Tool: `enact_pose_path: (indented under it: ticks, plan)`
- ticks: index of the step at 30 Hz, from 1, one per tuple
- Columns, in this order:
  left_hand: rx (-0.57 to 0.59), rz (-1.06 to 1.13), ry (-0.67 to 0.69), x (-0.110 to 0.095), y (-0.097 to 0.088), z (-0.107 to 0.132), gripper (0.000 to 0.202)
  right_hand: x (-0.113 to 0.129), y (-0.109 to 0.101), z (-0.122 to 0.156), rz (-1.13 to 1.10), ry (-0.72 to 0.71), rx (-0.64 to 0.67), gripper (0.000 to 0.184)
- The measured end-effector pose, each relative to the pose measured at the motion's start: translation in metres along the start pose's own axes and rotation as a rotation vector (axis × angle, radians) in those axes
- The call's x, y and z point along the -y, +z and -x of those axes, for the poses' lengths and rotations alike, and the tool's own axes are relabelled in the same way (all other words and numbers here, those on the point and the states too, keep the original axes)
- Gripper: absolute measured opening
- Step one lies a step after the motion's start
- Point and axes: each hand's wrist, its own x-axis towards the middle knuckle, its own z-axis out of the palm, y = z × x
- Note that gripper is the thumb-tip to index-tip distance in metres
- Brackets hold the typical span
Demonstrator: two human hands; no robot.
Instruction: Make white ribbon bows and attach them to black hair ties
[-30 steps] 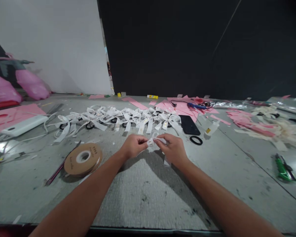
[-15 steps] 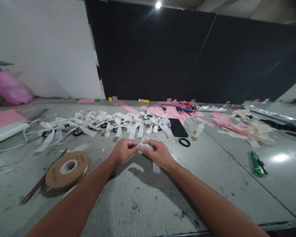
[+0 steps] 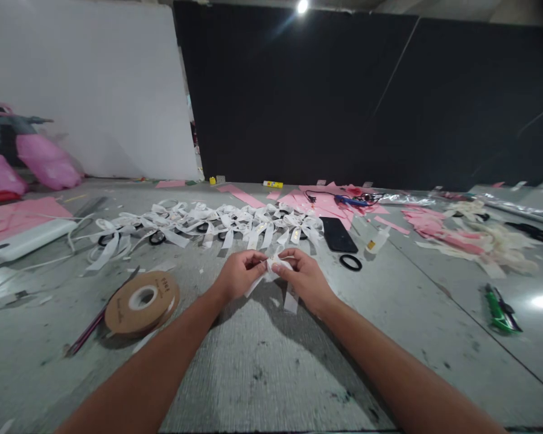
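Between my two hands is a white ribbon bow [image 3: 271, 272], its loops raised and a tail hanging below on each side. My left hand [image 3: 241, 275] pinches the bow's left side between thumb and fingers. On the other side, my right hand [image 3: 304, 278] grips it, thumb pressed near the knot. Just beyond lies a long heap of white ribbon bows [image 3: 226, 223], several with black rings among them. A loose black ring [image 3: 350, 262] lies to the right of my hands, near a black phone [image 3: 339, 235].
A cardboard ribbon spool [image 3: 127, 313] rests on a dark slim tool [image 3: 88, 331] at left. Right of the phone is a small clear bottle [image 3: 378, 240]. A green cutter [image 3: 500, 310] lies far right. Pink sheets [image 3: 298, 199] and a glue stick [image 3: 273, 184] are at the back.
My hands have spread the white ribbon bow, and a tail now shows below my left fingers. The whole view has shifted, so everything appears further right.
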Motion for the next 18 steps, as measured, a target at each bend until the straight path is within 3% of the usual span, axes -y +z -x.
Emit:
enact_pose_path:
  ticks: [5, 9, 13, 18]
  plan:
    - [-0.071, 0.069, 0.035, -0.002, 0.003, 0.002, 0.024, 0.003, 0.002, 0.000, -0.027, 0.011, -0.004, 0.042]
    - [-0.098, -0.104, 0.151, -0.008, 0.000, 0.005, 0.012, 0.005, 0.001, 0.001, 0.021, 0.021, -0.021, 0.037]
    - [-0.090, -0.235, 0.262, -0.012, -0.002, 0.006, 0.012, 0.002, 0.000, 0.001, -0.004, 0.008, -0.017, 0.034]
    - [-0.142, -0.297, 0.251, -0.012, -0.002, 0.003, 0.019, 0.000, 0.001, 0.000, -0.024, -0.024, -0.020, 0.032]
